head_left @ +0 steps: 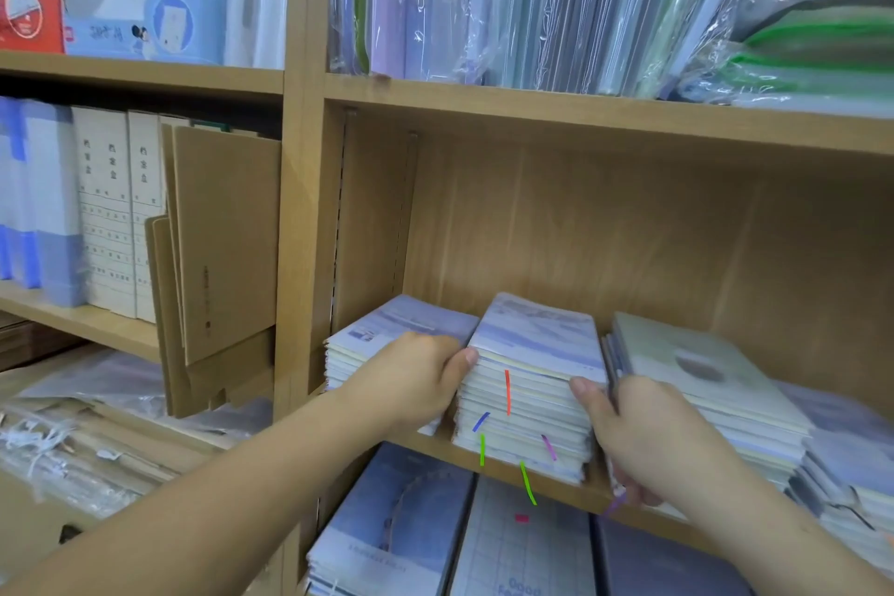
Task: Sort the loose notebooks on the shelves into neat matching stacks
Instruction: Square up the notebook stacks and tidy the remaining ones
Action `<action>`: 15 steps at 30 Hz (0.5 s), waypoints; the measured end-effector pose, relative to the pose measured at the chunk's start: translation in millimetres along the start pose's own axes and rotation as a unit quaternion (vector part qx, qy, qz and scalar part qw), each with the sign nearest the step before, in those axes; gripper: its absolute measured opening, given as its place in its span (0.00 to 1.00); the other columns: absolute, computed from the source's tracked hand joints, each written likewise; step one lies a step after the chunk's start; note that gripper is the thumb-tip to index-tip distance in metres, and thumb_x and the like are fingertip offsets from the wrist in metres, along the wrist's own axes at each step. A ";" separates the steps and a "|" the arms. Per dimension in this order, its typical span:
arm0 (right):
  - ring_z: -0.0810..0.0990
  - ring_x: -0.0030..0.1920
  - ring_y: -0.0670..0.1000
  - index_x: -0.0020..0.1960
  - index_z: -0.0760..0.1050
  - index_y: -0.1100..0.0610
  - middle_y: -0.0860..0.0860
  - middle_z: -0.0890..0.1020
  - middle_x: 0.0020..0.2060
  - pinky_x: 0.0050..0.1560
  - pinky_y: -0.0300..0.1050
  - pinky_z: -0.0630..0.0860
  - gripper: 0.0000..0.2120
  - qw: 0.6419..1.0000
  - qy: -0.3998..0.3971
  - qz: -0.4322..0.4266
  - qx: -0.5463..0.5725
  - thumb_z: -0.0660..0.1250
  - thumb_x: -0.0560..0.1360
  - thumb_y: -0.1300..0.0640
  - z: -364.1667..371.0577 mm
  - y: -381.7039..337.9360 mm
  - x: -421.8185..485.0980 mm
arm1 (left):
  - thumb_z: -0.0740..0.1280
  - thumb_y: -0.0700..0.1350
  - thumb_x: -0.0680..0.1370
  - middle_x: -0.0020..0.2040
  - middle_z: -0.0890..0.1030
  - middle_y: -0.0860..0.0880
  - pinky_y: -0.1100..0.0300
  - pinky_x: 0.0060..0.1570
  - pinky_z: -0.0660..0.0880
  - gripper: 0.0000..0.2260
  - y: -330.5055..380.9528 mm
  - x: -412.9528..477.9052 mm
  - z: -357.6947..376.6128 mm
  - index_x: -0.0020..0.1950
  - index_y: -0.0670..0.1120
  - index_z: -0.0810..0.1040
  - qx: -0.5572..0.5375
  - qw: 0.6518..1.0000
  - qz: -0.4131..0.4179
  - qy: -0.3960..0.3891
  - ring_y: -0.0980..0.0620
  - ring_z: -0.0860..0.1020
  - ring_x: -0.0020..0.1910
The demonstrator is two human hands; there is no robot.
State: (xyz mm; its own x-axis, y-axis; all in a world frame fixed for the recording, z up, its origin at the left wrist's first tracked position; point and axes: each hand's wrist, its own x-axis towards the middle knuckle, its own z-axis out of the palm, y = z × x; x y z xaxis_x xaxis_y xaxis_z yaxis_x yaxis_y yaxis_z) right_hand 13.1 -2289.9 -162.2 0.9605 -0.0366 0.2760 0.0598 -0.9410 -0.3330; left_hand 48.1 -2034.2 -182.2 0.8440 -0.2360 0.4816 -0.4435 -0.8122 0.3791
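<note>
A tall stack of pale blue-and-lilac notebooks [527, 407] stands at the middle of the wooden shelf [435, 448], with coloured ribbon markers hanging from its front edge. My left hand [411, 382] grips the stack's left side, thumb on its upper corner. My right hand [648, 440] grips its right side, thumb on the top edge, fingers curled down beside the stack. A lower stack of similar notebooks [387, 329] lies to the left, partly behind my left hand. A grey-green covered stack [696, 368] lies to the right.
Below the shelf lie larger flat notebooks [401, 513]. Plastic-wrapped folders [556, 0] stand on the shelf above. In the left bay are cardboard file boxes [222, 237] and blue binders [43, 203]. The shelf's back wall is bare above the stacks.
</note>
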 end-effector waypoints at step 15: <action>0.85 0.47 0.59 0.42 0.72 0.53 0.54 0.85 0.41 0.47 0.49 0.79 0.19 0.990 -0.070 -0.090 0.085 0.58 0.79 0.38 123.8 -93.2 -10.2 | 0.67 0.51 0.81 0.47 0.83 0.56 0.58 0.51 0.78 0.08 -118.3 -105.5 -27.8 0.57 0.51 0.81 -0.011 0.988 -0.151 0.021 0.59 0.80 0.47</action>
State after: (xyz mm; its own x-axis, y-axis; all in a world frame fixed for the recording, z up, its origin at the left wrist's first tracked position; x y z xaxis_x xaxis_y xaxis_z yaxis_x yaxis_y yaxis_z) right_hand 31.4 -2160.2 -245.6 0.9576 0.1857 0.2205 0.2675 -0.8572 -0.4400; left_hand 3.2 -1898.4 -255.8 0.9259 0.0389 0.3756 -0.1789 -0.8307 0.5272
